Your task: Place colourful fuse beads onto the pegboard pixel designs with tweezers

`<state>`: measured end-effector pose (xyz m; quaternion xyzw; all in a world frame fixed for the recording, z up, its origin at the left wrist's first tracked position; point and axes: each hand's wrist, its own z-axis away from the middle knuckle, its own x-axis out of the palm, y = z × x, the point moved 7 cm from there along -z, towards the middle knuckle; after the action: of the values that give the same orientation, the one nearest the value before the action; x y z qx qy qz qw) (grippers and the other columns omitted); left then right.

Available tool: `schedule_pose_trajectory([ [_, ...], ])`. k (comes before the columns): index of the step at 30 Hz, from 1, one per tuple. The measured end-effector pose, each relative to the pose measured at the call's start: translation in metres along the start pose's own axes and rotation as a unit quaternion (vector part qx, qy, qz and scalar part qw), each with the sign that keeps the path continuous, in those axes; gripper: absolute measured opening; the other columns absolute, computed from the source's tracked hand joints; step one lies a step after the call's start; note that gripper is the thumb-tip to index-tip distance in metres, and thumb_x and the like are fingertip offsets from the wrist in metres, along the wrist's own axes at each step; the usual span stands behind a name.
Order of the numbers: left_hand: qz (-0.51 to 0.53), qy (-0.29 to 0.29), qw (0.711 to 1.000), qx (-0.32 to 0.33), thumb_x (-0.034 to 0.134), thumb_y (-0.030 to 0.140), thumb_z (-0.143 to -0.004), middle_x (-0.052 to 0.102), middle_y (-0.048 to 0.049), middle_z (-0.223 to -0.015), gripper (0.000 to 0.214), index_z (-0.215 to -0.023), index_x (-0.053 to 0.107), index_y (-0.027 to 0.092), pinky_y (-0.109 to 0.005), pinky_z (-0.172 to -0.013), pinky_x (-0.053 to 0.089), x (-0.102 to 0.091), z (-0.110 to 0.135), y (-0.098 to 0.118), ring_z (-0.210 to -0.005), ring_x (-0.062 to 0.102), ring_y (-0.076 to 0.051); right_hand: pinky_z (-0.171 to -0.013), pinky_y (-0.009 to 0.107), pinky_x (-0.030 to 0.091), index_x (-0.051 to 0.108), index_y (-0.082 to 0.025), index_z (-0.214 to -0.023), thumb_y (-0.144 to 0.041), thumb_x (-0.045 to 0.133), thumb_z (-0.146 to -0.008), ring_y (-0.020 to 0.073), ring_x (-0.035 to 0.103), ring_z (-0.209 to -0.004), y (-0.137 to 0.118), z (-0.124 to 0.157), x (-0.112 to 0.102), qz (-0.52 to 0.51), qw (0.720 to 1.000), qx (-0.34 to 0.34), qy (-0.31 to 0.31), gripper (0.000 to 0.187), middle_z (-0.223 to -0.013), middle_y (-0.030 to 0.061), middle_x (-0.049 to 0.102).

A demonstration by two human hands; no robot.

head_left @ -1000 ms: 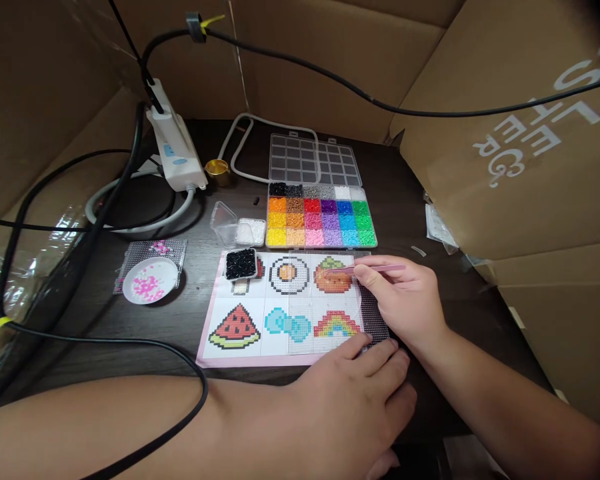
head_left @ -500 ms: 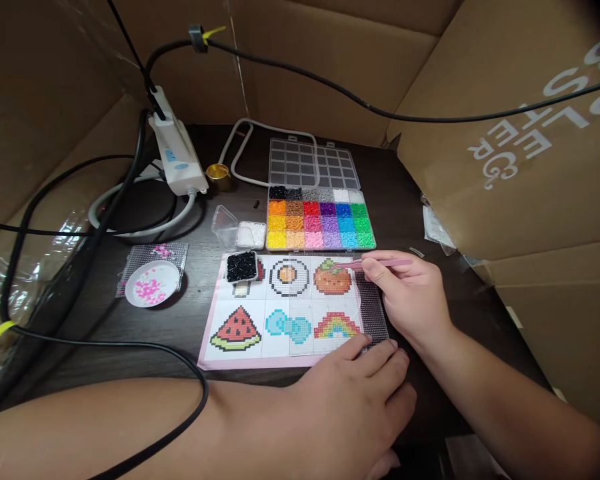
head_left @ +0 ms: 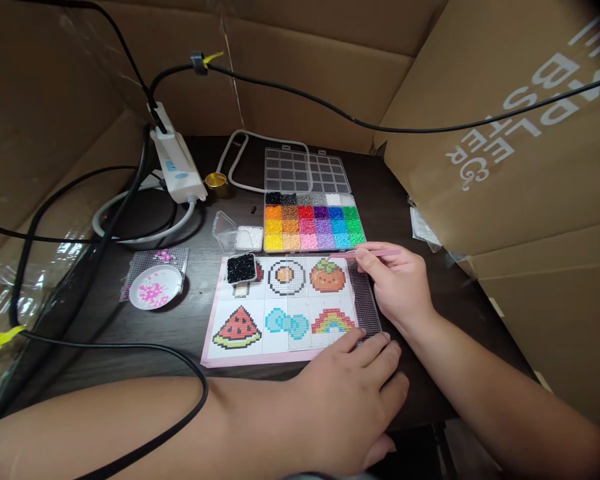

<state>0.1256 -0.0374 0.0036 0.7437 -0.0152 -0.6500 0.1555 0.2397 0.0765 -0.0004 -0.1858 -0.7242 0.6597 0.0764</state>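
Note:
My right hand (head_left: 400, 280) pinches pink tweezers (head_left: 375, 253), their tips at the top leaf of the orange fruit picture (head_left: 327, 277). Whether a bead sits in the tips is too small to tell. My left hand (head_left: 355, 393) lies flat, fingers spread, with its fingertips on the near right edge of a clear pegboard (head_left: 365, 293). That board covers the right part of a pattern sheet (head_left: 213, 357) printed with an egg, a watermelon slice, a bow and a rainbow. On the sheet's far left corner stands a small box of black beads (head_left: 241, 268).
A sorted bead case (head_left: 314, 223) lies behind the sheet, its lid open. Beside it is a box of white beads (head_left: 249, 238). At left, a white dish of pink beads (head_left: 155, 288) rests on another pegboard. A power strip (head_left: 177, 163), loose black cables and cardboard walls surround the desk.
The tweezers' tips have shifted slightly up from the fruit's leaves to their top edge. The view has turned a little; my left hand stays on the board.

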Motion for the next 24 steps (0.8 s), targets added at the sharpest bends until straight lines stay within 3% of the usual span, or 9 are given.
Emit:
schedule_pose_trajectory([
  [5,0.003,0.000,1.000,0.001,0.056,0.056,-0.094,0.051,-0.0175,-0.148,0.059,-0.134,0.054,0.013,-0.047,-0.112,0.031,0.001,0.000,-0.001,-0.138,0.043,-0.033,-0.062,0.030,0.051,0.076,-0.019,-0.080,-0.036,0.077,-0.080,0.0145,0.061,-0.064,0.004,-0.004,0.000,-0.048,0.999,0.007,-0.004,0.016,-0.083,0.0063,0.078],
  [10,0.004,0.001,1.000,0.001,0.055,0.056,-0.094,0.047,-0.0184,-0.151,0.060,-0.136,0.053,0.013,-0.049,-0.113,0.029,0.002,0.000,-0.001,-0.139,0.042,-0.034,-0.055,0.028,0.047,0.072,-0.019,-0.076,-0.037,0.080,-0.072,0.0100,0.051,-0.055,0.009,-0.009,-0.002,-0.124,0.991,0.055,0.016,0.021,-0.085,0.0066,0.075],
  [20,0.007,-0.001,1.000,-0.001,0.056,0.055,-0.094,0.047,-0.0184,-0.151,0.060,-0.137,0.053,0.013,-0.049,-0.114,0.029,0.002,-0.001,-0.001,-0.140,0.042,-0.034,-0.054,0.029,0.048,0.067,-0.021,-0.082,-0.047,0.073,-0.079,0.0104,0.054,-0.054,0.010,-0.014,-0.002,-0.135,0.988,0.064,-0.030,0.027,-0.084,0.0036,0.069],
  [24,0.008,0.000,1.000,0.001,0.056,0.056,-0.094,0.048,-0.0190,-0.150,0.061,-0.136,0.053,0.012,-0.048,-0.113,0.031,0.001,0.000,0.000,-0.140,0.042,-0.034,-0.053,0.026,0.049,0.067,-0.020,-0.090,-0.045,0.073,-0.082,0.0091,0.055,-0.052,0.009,-0.016,-0.004,-0.159,0.986,0.057,-0.010,0.027,-0.085,0.0040,0.073],
])
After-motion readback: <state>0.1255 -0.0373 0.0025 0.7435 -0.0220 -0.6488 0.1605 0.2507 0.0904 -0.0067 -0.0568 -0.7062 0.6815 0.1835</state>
